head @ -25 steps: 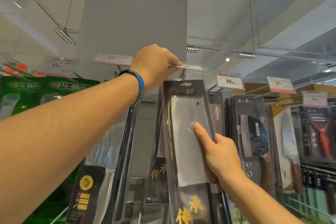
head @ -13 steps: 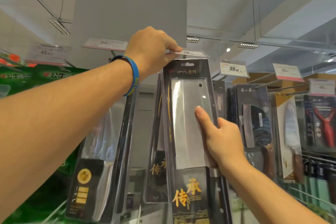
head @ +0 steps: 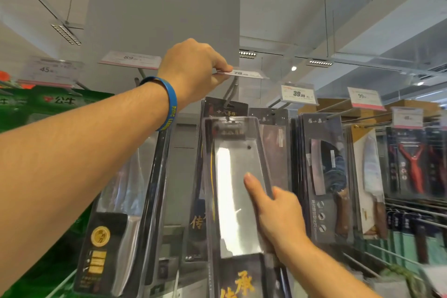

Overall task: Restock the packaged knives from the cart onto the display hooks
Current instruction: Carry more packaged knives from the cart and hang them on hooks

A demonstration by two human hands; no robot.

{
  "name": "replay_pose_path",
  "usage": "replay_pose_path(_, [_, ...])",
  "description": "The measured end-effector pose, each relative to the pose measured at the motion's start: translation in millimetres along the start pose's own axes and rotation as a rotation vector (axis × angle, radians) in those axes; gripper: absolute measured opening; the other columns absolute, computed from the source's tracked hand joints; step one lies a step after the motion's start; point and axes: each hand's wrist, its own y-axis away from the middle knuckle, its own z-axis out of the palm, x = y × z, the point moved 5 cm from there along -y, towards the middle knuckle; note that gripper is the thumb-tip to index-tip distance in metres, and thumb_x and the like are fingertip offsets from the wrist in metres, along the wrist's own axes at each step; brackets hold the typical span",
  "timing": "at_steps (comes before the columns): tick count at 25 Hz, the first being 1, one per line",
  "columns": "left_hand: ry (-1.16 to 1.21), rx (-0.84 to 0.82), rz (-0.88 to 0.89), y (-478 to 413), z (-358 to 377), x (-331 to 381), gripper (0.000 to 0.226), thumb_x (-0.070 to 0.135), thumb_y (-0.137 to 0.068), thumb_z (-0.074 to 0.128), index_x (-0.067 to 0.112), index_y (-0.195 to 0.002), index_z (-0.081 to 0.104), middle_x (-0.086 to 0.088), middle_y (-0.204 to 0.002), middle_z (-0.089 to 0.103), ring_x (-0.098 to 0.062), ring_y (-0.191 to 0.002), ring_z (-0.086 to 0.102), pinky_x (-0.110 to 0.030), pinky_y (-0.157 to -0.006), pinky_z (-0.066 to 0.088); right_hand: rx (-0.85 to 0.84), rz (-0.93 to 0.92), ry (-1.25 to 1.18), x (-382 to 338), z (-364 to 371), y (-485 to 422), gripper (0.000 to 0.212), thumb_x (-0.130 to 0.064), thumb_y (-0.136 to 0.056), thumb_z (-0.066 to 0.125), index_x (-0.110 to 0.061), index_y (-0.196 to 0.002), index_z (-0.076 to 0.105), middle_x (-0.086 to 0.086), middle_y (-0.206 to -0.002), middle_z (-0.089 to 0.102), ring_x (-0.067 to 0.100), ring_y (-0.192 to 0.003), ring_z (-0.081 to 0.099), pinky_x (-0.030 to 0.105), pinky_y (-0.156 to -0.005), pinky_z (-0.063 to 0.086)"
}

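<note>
The packaged knife point(head: 232, 189), a broad cleaver under a clear plastic cover on a dark card with gold lettering, hangs upright in the centre of the frame. Its top edge meets the wire hook point(head: 231, 91) at the card's hanging hole; how far the card sits along the hook cannot be told.

The right hand point(head: 278, 220), coming in from the lower right, grips the pack at its right edge about halfway down. The forefinger lies straight along the front of the cover and the other fingers curl behind the edge.

The left hand point(head: 193, 68) reaches up from the left of the frame and pinches the price tag point(head: 244, 74) at the end of the same hook, just above the pack, between thumb and curled fingers. A blue wristband point(head: 168, 101) circles that wrist.

Another knife pack point(head: 116, 225) with a round gold sticker hangs to the lower left, under the forearm. To the right hang more knife packs point(head: 324, 176), and a red peeler point(head: 413, 164) shows near the right edge. More price tags stand above the rows: 89 point(head: 130, 59) at upper left and 39.00 point(head: 298, 93) right of centre. Green boxes point(head: 48, 104) fill the left edge, and a grey pillar point(head: 164, 7) rises behind.
</note>
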Motion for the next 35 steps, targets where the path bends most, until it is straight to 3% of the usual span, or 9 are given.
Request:
replay_pose_path(3, [-0.005,0.009,-0.020,2,1,-1,0.026,0.043,-0.096,0.059,0.033,-0.115,0.073,0.002,-0.111,0.074,-0.026,-0.097,0.066,-0.039,-0.078,0.056,0.003,0.016,-0.002,8,-3,5,0.080,-0.087,-0.066,0.056,-0.009,-0.056,0.038,0.002,-0.047,0.040,0.012,-0.046,0.034,0.037,-0.050,0.035])
replay_pose_path(7, [0.010,0.056,-0.029,4,2,-3,0.025,0.038,-0.094,0.062,0.035,-0.116,0.073,0.004,-0.117,0.072,-0.027,-0.104,0.065,-0.035,-0.080,0.053,0.079,-0.089,-0.083,-31,-14,-23,0.073,-0.085,-0.068,0.057,-0.018,-0.055,0.031,-0.008,-0.042,0.031,0.010,-0.042,0.028,0.024,-0.043,0.025])
replay_pose_path(9, [0.003,0.065,-0.034,5,3,-5,0.025,0.040,-0.094,0.062,0.036,-0.117,0.072,0.008,-0.120,0.071,-0.025,-0.106,0.065,-0.031,-0.078,0.048,0.068,-0.118,-0.088,-39,-12,-28,0.073,-0.085,-0.069,0.058,-0.016,-0.057,0.036,-0.009,-0.046,0.034,0.008,-0.045,0.030,0.021,-0.044,0.027])
replay_pose_path(12, [0.009,0.061,-0.020,6,2,-4,0.026,0.041,-0.095,0.060,0.036,-0.117,0.072,0.011,-0.121,0.070,-0.022,-0.109,0.064,-0.029,-0.077,0.047,0.033,-0.062,-0.084,-34,-9,-28,0.074,-0.085,-0.068,0.058,-0.015,-0.060,0.038,-0.003,-0.051,0.038,0.012,-0.049,0.035,0.032,-0.051,0.034])
replay_pose_path(20, [0.027,0.070,-0.031,10,3,-3,0.027,0.042,-0.095,0.061,0.034,-0.119,0.071,0.009,-0.119,0.071,-0.021,-0.096,0.067,-0.026,-0.066,0.042,-0.034,-0.016,-0.040,-30,-11,-31,0.077,-0.089,-0.066,0.054,-0.012,-0.068,0.047,0.009,-0.063,0.046,0.019,-0.059,0.042,0.035,-0.056,0.034])
replay_pose_path(25, [-0.002,0.044,-0.044,11,3,-2,0.028,0.044,-0.095,0.060,0.036,-0.120,0.070,0.005,-0.118,0.072,-0.026,-0.098,0.065,-0.036,-0.073,0.053,-0.032,-0.022,0.016,-31,-18,-32,0.091,-0.090,-0.066,0.052,0.000,-0.068,0.049,0.018,-0.066,0.053,0.022,-0.060,0.047,0.036,-0.058,0.038])
replay_pose_path(30, [-0.010,0.022,-0.072,8,3,0,0.028,0.044,-0.095,0.060,0.037,-0.120,0.069,0.005,-0.119,0.071,-0.027,-0.100,0.064,-0.034,-0.075,0.052,-0.033,-0.077,0.073,-47,-15,-29,0.078,-0.092,-0.067,0.054,-0.017,-0.060,0.035,-0.006,-0.047,0.037,0.011,-0.045,0.036,0.033,-0.052,0.033])
replay_pose_path(33, [-0.014,0.008,-0.076,10,2,0,0.028,0.044,-0.096,0.059,0.037,-0.121,0.069,0.004,-0.119,0.071,-0.026,-0.097,0.064,-0.035,-0.074,0.054,-0.061,-0.092,0.093,-43,-13,-31,0.088,-0.093,-0.067,0.054,-0.006,-0.066,0.048,0.016,-0.061,0.054,0.029,-0.057,0.052,0.040,-0.055,0.042])
replay_pose_path(35, [-0.025,0.000,-0.070,12,3,0,0.028,0.046,-0.096,0.057,0.039,-0.121,0.069,0.004,-0.120,0.071,-0.027,-0.102,0.063,-0.038,-0.079,0.054,-0.044,-0.086,0.080,-39,-17,-31,0.091,-0.092,-0.068,0.054,-0.002,-0.068,0.052,0.024,-0.068,0.057,0.033,-0.060,0.054,0.037,-0.057,0.040])
